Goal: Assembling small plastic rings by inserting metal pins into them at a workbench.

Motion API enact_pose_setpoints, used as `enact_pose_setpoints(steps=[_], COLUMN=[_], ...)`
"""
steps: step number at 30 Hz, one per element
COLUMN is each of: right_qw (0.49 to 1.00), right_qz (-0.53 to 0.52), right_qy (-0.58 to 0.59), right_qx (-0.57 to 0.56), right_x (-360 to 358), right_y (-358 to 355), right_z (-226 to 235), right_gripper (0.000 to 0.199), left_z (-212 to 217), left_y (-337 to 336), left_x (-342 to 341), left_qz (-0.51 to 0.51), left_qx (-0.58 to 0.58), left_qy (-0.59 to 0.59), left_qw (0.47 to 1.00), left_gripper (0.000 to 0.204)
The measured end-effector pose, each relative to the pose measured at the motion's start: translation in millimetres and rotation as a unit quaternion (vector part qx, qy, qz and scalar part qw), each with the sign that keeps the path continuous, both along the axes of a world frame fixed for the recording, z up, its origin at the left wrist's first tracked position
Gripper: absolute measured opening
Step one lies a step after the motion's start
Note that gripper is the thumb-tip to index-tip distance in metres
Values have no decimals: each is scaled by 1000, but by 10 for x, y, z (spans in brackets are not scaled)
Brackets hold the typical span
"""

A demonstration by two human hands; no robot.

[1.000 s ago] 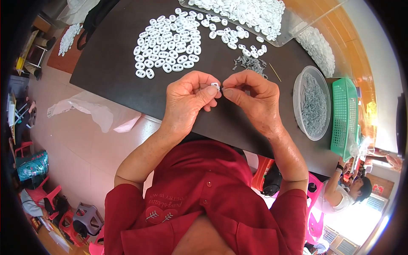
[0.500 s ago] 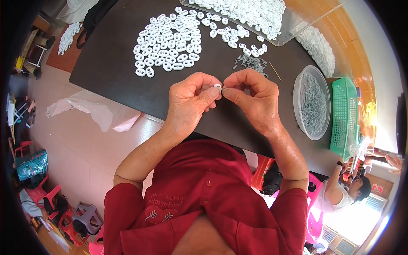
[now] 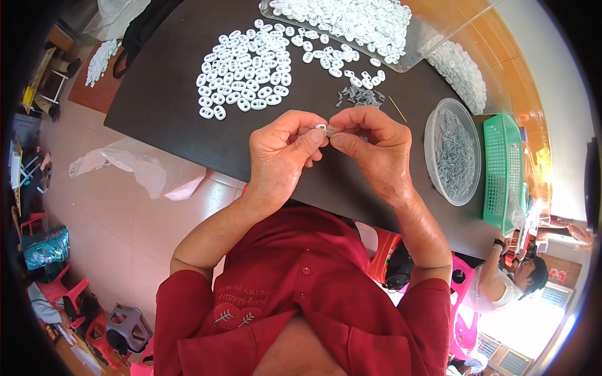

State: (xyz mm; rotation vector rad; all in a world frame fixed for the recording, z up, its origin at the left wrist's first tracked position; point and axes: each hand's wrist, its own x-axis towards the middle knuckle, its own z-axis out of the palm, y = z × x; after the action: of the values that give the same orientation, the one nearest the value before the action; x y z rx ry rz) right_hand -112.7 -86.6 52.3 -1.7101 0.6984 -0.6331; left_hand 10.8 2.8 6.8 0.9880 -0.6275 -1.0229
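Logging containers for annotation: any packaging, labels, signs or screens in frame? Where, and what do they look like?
No labels, signs or screens legible.
Clear plastic tray: table's far edge, holding white pieces.
Round clear bowl: right of right hand, holding grey metal parts.
Green basket: table's right end, rectangular mesh.
Pale plastic bag: floor, left.

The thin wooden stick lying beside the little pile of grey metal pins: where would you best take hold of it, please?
Pinch the wooden stick at its near, lower-right end, coming from above on the right. It lies flat and slanted on the dark table, and that end points away from the grey pins, so fingers have room.
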Motion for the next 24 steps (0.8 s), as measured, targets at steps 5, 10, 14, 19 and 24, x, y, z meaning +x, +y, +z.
enact_pose_setpoints(steps=[5,10,14,19,24], right_qw=[1000,993,992,990,995], right_qz=[3,-14,-30,-42,-18], right_qy=[-7,10,19,23,30], right_qx=[-21,-113,-124,-133,-94], right_x=[-63,-102,-91,-121,-173], right_y=[22,19,40,60,-56], right_z=[2,-95,-186,-330,-254], right_gripper=[16,8,4,4,7], left_z=[46,94,62,-59,-113], left_y=[13,-3,-9,-7,-92], left_x=[-58,-126,-203,-254,-225], left_qz=[7,18,28,34,13], left_qx=[-6,14,6,-10,-14], left_qy=[4,-34,-47,-51,24], left_qw=[1000,999,999,998,1000], left_gripper=[11,14,14,14,13])
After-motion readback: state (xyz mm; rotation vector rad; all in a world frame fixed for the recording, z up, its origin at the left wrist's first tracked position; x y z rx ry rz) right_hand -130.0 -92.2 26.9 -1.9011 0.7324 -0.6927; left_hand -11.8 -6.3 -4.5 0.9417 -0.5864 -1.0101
